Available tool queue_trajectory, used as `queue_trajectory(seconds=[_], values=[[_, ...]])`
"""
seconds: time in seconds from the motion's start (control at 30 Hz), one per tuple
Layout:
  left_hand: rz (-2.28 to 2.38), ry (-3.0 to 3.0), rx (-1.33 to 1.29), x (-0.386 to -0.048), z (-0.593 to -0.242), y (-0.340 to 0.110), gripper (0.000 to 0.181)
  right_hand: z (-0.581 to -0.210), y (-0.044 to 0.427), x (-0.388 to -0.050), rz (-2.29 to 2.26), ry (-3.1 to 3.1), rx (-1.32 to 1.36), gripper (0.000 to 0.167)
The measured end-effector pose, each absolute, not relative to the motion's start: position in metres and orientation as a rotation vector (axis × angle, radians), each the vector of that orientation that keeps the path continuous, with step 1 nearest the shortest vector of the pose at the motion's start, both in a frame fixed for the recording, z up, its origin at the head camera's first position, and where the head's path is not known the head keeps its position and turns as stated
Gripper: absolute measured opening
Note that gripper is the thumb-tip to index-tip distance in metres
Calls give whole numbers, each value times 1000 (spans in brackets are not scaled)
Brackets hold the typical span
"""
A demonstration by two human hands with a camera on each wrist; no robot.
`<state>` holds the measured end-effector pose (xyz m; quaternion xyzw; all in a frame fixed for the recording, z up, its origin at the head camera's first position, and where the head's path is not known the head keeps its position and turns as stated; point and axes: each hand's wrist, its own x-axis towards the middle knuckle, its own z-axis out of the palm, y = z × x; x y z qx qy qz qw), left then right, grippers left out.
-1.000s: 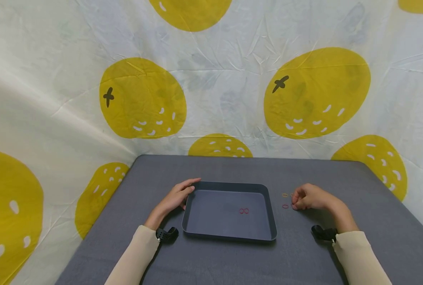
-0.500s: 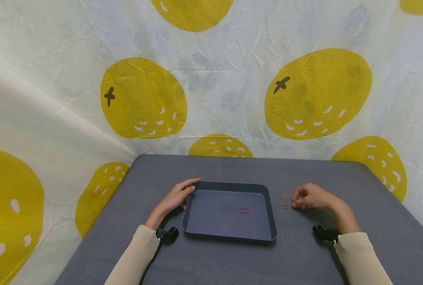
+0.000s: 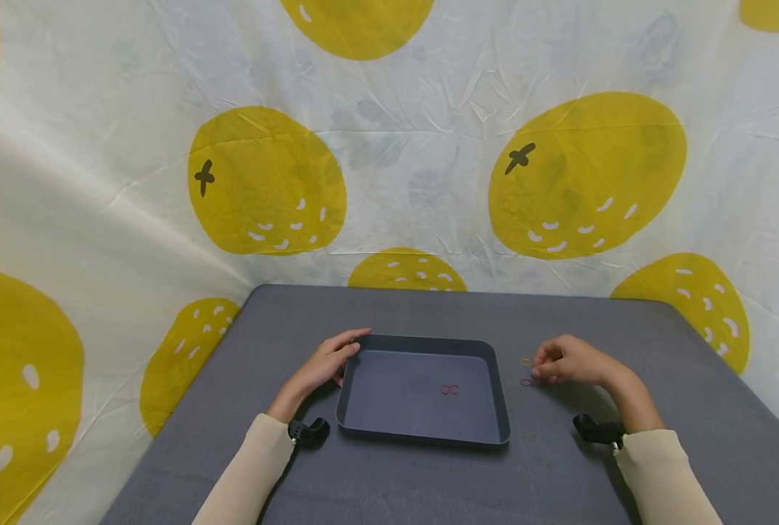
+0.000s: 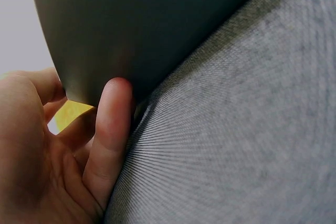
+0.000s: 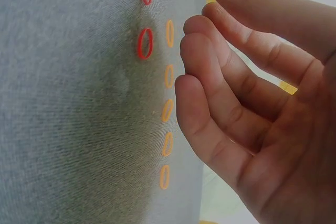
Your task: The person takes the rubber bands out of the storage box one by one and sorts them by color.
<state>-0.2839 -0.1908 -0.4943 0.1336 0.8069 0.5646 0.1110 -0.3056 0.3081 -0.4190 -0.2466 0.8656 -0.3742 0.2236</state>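
A dark grey tray (image 3: 422, 430) lies on the table, with two small red rubber bands (image 3: 450, 390) side by side in it. My left hand (image 3: 324, 362) grips its far left corner. In the left wrist view, one digit (image 4: 113, 124) presses the tray's outer wall (image 4: 131, 19). To the right of the tray, my right hand (image 3: 573, 361) hovers with bent fingers, and nothing shows between them. By its fingertips, the right wrist view has red rubber bands (image 5: 145, 44) and a row of several orange rubber bands (image 5: 168, 76) on the cloth.
A grey cloth covers the table (image 3: 429, 481). Behind it and to the left hangs a white curtain (image 3: 416, 189) printed with yellow fruit. Each wrist wears a black camera mount (image 3: 308, 433).
My right hand has shifted slightly left and away from me, nearer the red and orange bands beside the tray. The left hand and the tray stay in place.
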Motion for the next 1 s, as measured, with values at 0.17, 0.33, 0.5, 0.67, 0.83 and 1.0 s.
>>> queue_trajectory(seconds=[0.17,0.33,0.5,0.67,0.83,1.0], values=[[1655,2372,387,-283,-493,-190,44,-414,304,-304,-1005,2408,-702,15],[1654,2386,374,-283,-493,-190,42,-413,301,-303,-1002,2410,-711,15],[1658,2385,368,-283,-494,-190,43,-415,300,-304,-997,2407,-706,17],[1655,2387,366,-282,-494,-190,42,-416,299,-304,-1003,2399,-713,18],[1655,2392,368,-282,-494,-190,42,-416,297,-303,-1006,2388,-703,18],[1661,2397,366,-283,-495,-189,42,-419,298,-304,-1010,2379,-694,18]])
